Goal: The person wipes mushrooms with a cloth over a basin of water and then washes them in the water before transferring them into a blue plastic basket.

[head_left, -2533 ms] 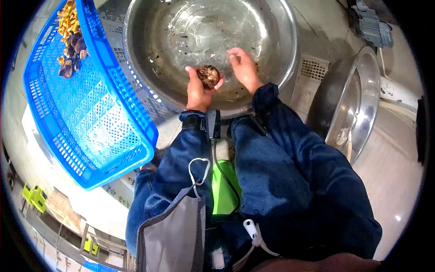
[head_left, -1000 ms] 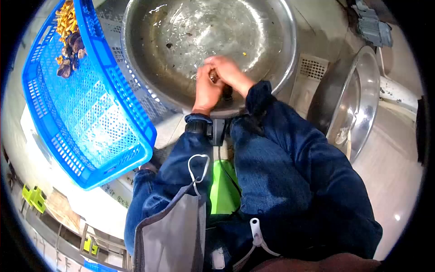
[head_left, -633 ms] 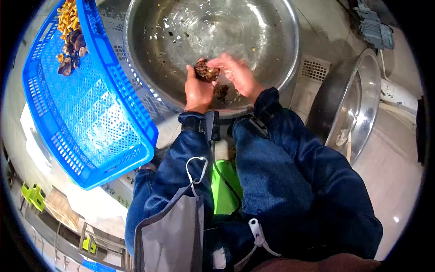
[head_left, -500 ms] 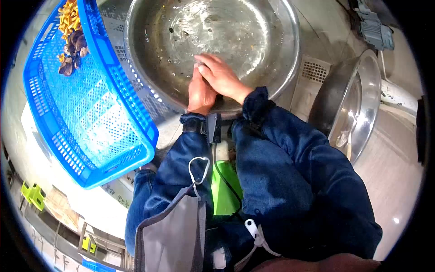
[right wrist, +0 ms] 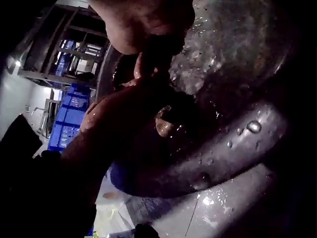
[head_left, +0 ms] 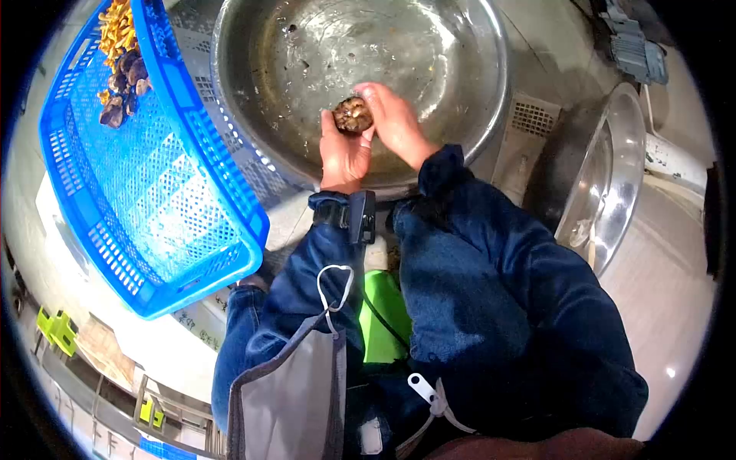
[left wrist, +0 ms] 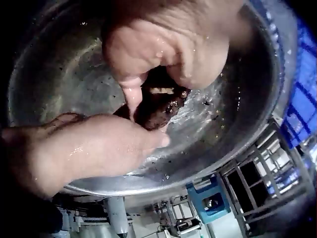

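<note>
A knobbly brown mushroom [head_left: 353, 115] with pale mottled patches is held over the water in a wide steel basin [head_left: 491, 92]. My left hand [head_left: 345, 159] grips it from the near left side, thumb along its edge. From the right, my right hand [head_left: 395, 123] holds its far edge with bent fingers. In the left wrist view both hands close in on the mushroom [left wrist: 158, 111], which looks dark and wet there and is partly covered by fingers. The right wrist view is dim, and the hands hide most of the mushroom.
A blue perforated basket [head_left: 153, 222] stands at the left, with yellow mushrooms [head_left: 117, 34] and several dark brown mushrooms [head_left: 126, 80] at its far end. Another steel basin [head_left: 613, 176] leans at the right beside a floor drain grate [head_left: 533, 119]. Dark bits float in the water.
The right hand has shifted from covering the left hand to the mushroom's far right edge, so the mushroom shows again. Earlier the hands were apart, then came together over it.
</note>
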A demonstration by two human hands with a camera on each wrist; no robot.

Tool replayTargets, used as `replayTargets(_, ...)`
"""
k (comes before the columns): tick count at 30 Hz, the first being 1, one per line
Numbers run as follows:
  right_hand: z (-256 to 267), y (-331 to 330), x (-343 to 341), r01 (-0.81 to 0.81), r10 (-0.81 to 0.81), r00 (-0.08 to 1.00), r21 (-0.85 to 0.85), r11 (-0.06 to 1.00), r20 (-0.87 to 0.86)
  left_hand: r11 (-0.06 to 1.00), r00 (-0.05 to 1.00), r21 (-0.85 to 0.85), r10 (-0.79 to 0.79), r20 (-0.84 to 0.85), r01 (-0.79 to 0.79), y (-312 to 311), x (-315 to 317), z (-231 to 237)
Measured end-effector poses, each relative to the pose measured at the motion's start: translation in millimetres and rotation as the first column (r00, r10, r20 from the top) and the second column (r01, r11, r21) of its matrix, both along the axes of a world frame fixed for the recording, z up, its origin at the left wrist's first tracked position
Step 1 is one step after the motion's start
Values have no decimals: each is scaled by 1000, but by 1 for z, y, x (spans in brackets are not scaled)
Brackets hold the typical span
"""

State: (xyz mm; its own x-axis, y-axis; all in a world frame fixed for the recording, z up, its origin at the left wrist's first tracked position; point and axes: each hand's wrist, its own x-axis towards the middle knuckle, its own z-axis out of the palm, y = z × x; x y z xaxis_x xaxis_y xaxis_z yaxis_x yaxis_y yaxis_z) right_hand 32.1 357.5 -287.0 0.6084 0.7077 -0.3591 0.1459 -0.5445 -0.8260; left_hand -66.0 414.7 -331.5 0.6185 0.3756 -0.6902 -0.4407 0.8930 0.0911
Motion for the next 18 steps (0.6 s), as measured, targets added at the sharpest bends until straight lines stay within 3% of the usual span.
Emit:
replayTargets(1,7,2,-9,-2,3,1000,44,999,-23,1000,1000,29,1,-1,-1,0,-1,-6)
replayTargets(2,3,5,-19,-78,48,955,90,993,294,998,999,53,35,11,-35,1,1,0)
replayTargets(3,0,6,-22,-71,64,940,9,997,335,998,1000,58,5,11,-6,0,-1,-2)
replayTargets(5,12,7,0,-43,44,999,-151,988,0,996,998,71,-54,16,53,1,-1,-3)
replayTargets(6,-29,0,13,-18,34,991,-122,992,131,1000,1000,-7,-24,18,24,0,0,8)
replayTargets(7,-46,-7,25,-14,7,987,41,999,158,999,999,-36,23,45,-21,0,2,17)
replayTargets(9,-88,-24,37,288,-279,957,285,914,-75,995,996,-40,89,25,-88,-1,-3,20)
replayTargets(10,-91,-37,41,353,-371,927,219,909,45,996,996,-28,87,20,-86,1,-4,14)
replayTargets(11,-85,-41,40,466,-406,859,150,872,-313,997,997,-20,79,14,-79,4,-6,4)
replayTargets(12,-71,-43,39,550,-409,667,42,834,-623,998,998,-15,66,10,-66,5,-6,-5)
replayTargets(13,-56,-46,38,589,-374,381,-90,803,-845,995,996,-39,93,-16,-94,6,-4,-14)
replayTargets(14,-16,-37,31,567,-293,219,-123,815,-931,987,992,-100,124,-23,-125,6,-2,-16)
replayTargets(17,-5,-16,10,363,-106,709,232,903,-698,967,984,-197,171,41,-160,3,-3,-16)
replayTargets(18,-23,-10,13,27,63,948,276,961,-311,964,981,-215,176,81,-156,1,-2,-15)
